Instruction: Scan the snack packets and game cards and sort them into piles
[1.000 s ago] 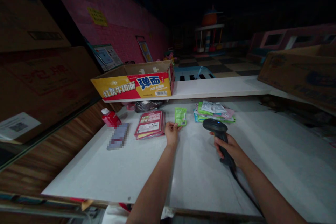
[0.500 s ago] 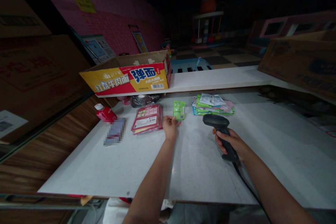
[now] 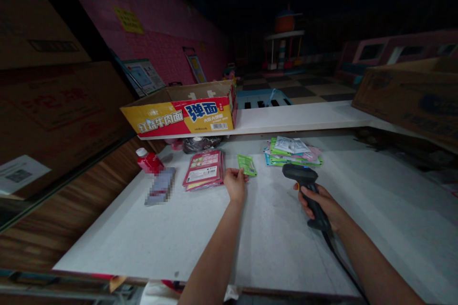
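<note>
My left hand (image 3: 235, 183) pinches the near corner of a small green packet (image 3: 247, 164), which is tilted just above the white counter (image 3: 272, 228). My right hand (image 3: 321, 203) is wrapped round the handle of a black barcode scanner (image 3: 305, 182); its head points toward the packet and its cable trails back along my forearm. A stack of red and pink packets (image 3: 203, 169) lies just left of my left hand. A pile of green, pink and white packets (image 3: 292, 151) lies beyond the scanner.
A yellow and red noodle carton (image 3: 186, 108) sits on a raised white shelf (image 3: 296, 116). A red bottle (image 3: 149, 160) and a blurred flat item (image 3: 161, 186) lie at the counter's left. Brown cartons stand at left (image 3: 57, 105) and right (image 3: 411, 97).
The green packet has turned from upright to slanted in my left hand. The scanner stays gripped and has shifted slightly to the right.
</note>
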Demonstrator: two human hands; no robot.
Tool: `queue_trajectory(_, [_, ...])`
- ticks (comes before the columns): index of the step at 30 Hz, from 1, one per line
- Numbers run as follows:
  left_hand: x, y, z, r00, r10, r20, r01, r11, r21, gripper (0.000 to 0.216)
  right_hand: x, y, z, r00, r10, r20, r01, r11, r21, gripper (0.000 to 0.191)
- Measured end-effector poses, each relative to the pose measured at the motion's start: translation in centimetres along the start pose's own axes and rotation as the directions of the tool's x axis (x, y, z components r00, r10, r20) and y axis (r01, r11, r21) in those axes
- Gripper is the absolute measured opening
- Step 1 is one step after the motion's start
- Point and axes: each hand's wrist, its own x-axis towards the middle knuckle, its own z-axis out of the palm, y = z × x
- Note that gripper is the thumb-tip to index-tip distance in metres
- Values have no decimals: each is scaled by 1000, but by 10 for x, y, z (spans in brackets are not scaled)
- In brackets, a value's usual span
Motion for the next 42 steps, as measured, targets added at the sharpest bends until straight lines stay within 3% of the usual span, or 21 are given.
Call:
queue_trajectory(3, [-7, 8, -4, 981, 196, 0, -183, 917, 354, 9, 1, 2, 0, 1000, 5, -18, -5, 1000, -7, 39])
queue_trajectory(6, [-18, 20, -4, 924, 356, 139, -357, 675, 645, 12, 2, 3, 0, 999, 11, -31, -12, 1000, -9, 39])
queue_trajectory(10, [-33, 32, 1, 786, 341, 516, -616, 362, 700, 25, 3, 3, -2, 999, 16, -52, -16, 1000, -5, 40])
queue_trajectory(11, [-36, 33, 3, 756, 314, 575, -654, 318, 686, 27, 3, 3, -2, 998, 18, -56, -18, 1000, -4, 40])
queue_trajectory(13, [-39, 34, 5, 749, 266, 607, -662, 275, 697, 33, 3, 2, -2, 998, 26, -52, -26, 1000, -3, 41])
queue_trajectory(26, [-31, 20, 9, 941, 142, 307, -336, 296, 894, 58, 4, 2, -4, 998, 27, -63, -24, 998, 50, 42])
queue_trajectory(34, [-31, 19, 12, 958, 146, 248, -281, 290, 915, 64, 5, 1, -4, 997, 28, -78, -24, 998, 53, 41])
queue_trajectory(42, [-28, 18, 8, 945, 221, 242, -315, 412, 855, 59, 12, 3, -15, 977, -33, -213, 53, 994, 92, 41])
